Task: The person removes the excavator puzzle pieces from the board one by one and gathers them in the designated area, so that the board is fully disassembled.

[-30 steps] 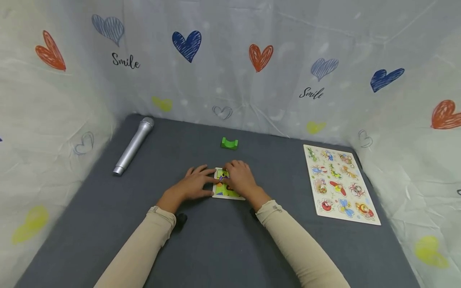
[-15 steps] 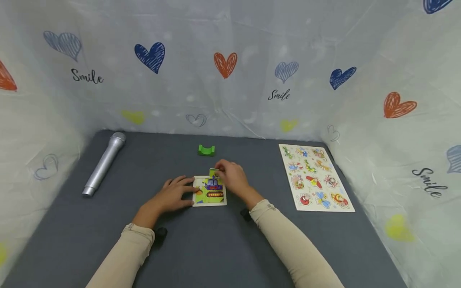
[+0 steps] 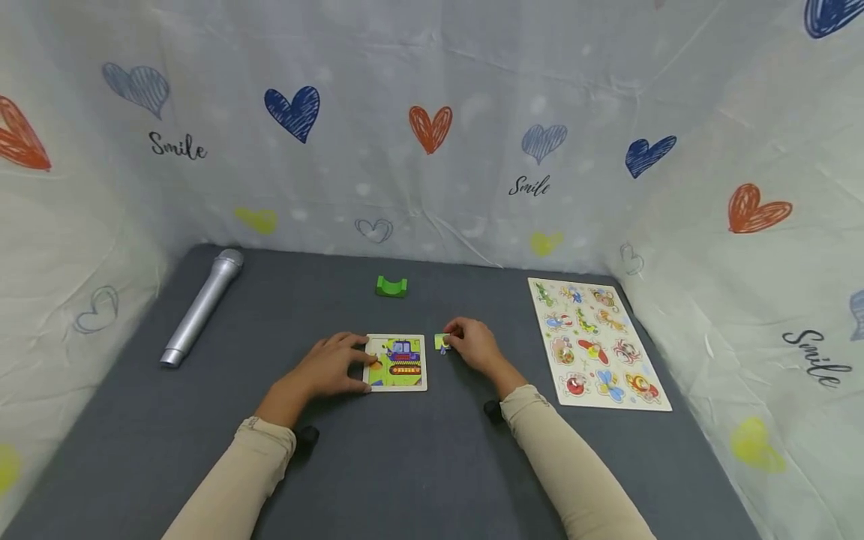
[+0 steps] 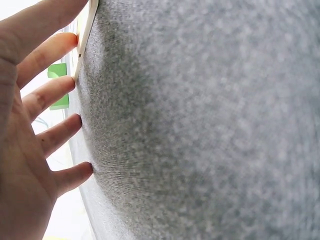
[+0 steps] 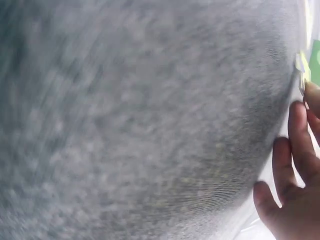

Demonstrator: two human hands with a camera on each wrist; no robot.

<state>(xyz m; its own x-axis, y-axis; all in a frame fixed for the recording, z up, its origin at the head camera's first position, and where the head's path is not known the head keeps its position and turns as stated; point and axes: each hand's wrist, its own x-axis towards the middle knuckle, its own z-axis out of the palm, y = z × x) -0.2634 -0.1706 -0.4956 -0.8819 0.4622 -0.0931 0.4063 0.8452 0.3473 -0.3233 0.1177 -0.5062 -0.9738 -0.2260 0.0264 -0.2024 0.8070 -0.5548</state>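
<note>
A small square puzzle [image 3: 397, 361] with a pale frame and a digger-like vehicle picture lies on the dark grey table. My left hand [image 3: 331, 364] rests at its left side with fingers spread, thumb and index fingertip over the frame's edge. In the left wrist view, the spread fingers [image 4: 57, 92] reach down to the table and the frame's edge. Just right of the puzzle, my right hand [image 3: 475, 345] pinches a small yellow-green puzzle piece [image 3: 442, 342] close over the table. The right wrist view shows that piece [image 5: 302, 70] edge-on at the thumb and fingertip.
A silver microphone [image 3: 202, 307] lies at the left. Behind the puzzle stands a green block [image 3: 391, 287] with a curved notch. On the right is a large peg puzzle board [image 3: 597, 345] with insect pictures. A heart-printed sheet [image 3: 378, 172] encloses the back and sides.
The right hand has lifted a piece off the puzzle's upper part and carried it to the right. The left hand stays at the puzzle's left side. The head view has shifted.
</note>
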